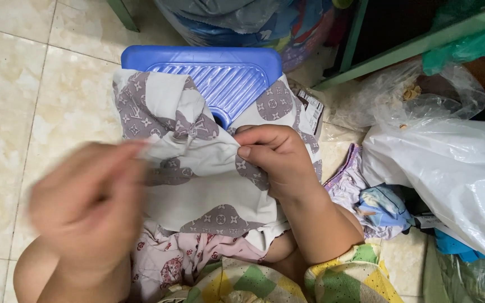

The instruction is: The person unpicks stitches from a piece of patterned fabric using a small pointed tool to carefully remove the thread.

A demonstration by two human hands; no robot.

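I am sitting low, my knees at 6 o'clock under a checked green and yellow garment (287, 283), and I am working a white cloth with grey patterned patches (197, 185) between my 2 hands. My left hand (88, 207), at 8 o'clock, is blurred with motion; its fingers seem drawn together at the cloth's left edge, though how tightly they are closed I cannot tell. My right hand (276, 160), at 3 o'clock of the cloth, is curled nearly closed, thumb and fingers pinching a bunched fold. The cloth is lying across my lap and draping up onto a blue ribbed plastic board (214, 73) at 12 o'clock. To do this well, I judge I should be keeping the right pinch firm while the left is pulling the edge taut and flat, so no crease stays under it. A pink floral cloth (169, 258) is lying under it at 6 o'clock. Farther off, at 3 o'clock, crumpled clear plastic bags (450, 163) and small garments are piling on the tiled floor (12, 101).
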